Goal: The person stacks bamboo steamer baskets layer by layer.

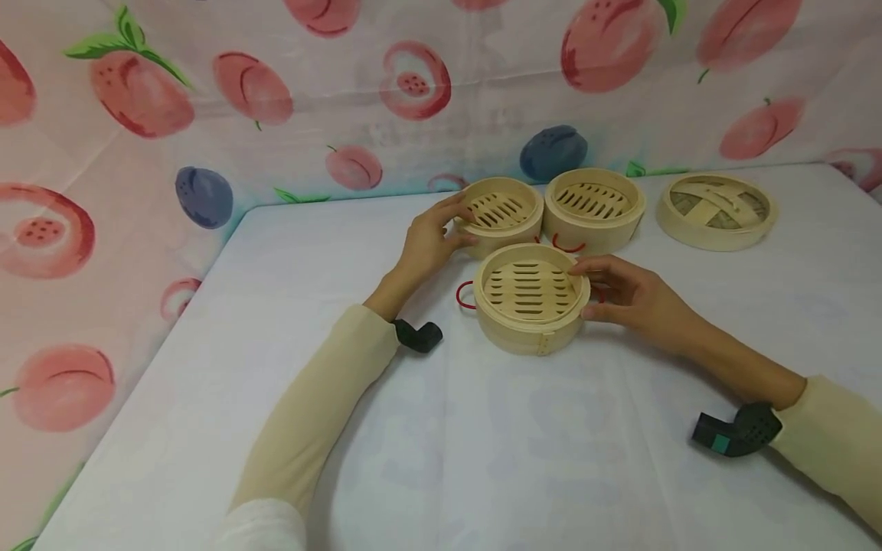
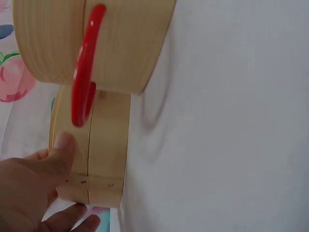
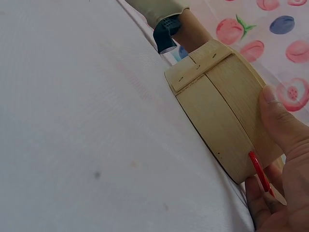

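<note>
On my feed, the left hand (image 1: 432, 239) is clamped on the left steamer (image 1: 501, 210), at the back of the counter (image 1: 537, 459), thumb against its wall. Close in front I see the front steamer (image 1: 529, 300) (a red loop (image 2: 86, 58) sticks out on its left), and just beside the left steamer, the right steamer (image 1: 594, 205). I have the right hand (image 1: 637, 300) gripping the front steamer's right rim. Further right lies the lid (image 1: 717, 210).
</note>
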The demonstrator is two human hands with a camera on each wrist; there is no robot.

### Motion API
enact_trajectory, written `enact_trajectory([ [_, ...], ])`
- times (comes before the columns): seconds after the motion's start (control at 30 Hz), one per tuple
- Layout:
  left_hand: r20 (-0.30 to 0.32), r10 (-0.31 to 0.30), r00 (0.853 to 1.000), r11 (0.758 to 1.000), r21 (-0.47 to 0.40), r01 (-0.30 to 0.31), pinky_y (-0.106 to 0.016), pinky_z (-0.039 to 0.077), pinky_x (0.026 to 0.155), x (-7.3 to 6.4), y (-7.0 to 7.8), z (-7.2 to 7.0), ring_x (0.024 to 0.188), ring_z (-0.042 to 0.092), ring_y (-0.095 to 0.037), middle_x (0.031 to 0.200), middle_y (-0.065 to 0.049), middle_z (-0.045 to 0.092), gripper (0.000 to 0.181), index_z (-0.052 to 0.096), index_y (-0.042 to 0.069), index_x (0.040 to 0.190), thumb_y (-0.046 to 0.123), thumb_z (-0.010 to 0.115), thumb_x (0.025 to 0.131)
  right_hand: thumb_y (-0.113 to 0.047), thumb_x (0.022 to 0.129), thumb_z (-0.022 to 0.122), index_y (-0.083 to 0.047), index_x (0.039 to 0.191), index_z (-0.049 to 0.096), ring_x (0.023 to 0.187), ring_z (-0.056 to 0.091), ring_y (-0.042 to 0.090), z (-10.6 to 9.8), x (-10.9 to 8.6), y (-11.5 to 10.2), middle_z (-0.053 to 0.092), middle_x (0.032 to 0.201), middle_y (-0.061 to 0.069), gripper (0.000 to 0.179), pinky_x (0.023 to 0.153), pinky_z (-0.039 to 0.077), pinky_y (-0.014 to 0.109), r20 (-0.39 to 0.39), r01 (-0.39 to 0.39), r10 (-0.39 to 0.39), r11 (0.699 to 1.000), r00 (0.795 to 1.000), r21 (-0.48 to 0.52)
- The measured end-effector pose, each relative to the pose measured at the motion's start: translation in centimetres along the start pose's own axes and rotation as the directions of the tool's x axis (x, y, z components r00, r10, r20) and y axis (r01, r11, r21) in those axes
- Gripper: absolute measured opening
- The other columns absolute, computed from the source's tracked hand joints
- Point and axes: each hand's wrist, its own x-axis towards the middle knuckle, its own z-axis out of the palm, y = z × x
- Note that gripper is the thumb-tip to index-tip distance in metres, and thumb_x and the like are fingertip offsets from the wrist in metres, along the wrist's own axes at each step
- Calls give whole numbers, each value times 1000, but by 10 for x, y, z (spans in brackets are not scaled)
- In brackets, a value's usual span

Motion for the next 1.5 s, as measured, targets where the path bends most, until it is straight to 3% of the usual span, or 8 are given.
enact_trajectory([
  [0.17, -58, -47, 997, 998, -34, 45, -31, 45, 95, -4, -1, 3, 126, 49, -24, 142, -12, 47, 26, 70, 8, 101, 19, 79, 80, 13, 82, 67, 5, 128, 50, 110, 52, 16, 1, 0, 2, 50, 125, 12, 50, 90, 44, 20, 7, 4, -5, 1000, 1000, 9],
  [0.43, -122, -9, 992, 1000, 5, 10, -33, 33, 106, -3, 4, -1, 131, 43, -17, 135, -9, 55, 25, 69, 9, 99, 21, 78, 79, 13, 82, 67, 4, 129, 50, 112, 51, 17, -1, 2, -1, 49, 126, 12, 51, 91, 44, 20, -2, 10, -10, 1000, 1000, 10],
  [0.73, -194, 42, 980, 999, -10, -45, -29, 32, 106, -3, 4, -9, 129, 45, -18, 118, -6, 65, 24, 69, 7, 96, 20, 78, 78, 13, 83, 66, 4, 130, 49, 113, 51, 16, 0, 1, -2, 48, 128, 10, 51, 91, 43, 20, 3, -7, 7, 1000, 1000, 15],
  [1.27, -246, 52, 968, 998, -25, -60, -26, 31, 105, -4, 16, -32, 130, 44, -19, 114, -6, 65, 25, 68, 6, 94, 17, 81, 75, 13, 83, 66, 4, 130, 49, 115, 51, 16, 0, -2, -1, 49, 129, 10, 51, 92, 43, 20, -12, -24, 24, 999, 1000, 31],
  [1.5, -270, 109, 957, 991, -39, -124, -24, 33, 103, -8, 26, -33, 126, 47, -22, 110, -8, 65, 23, 69, 4, 93, 14, 81, 75, 15, 82, 65, 3, 134, 45, 112, 50, 16, 0, 1, 0, 47, 131, 13, 57, 89, 43, 19, 7, -7, 6, 999, 1000, 44],
])
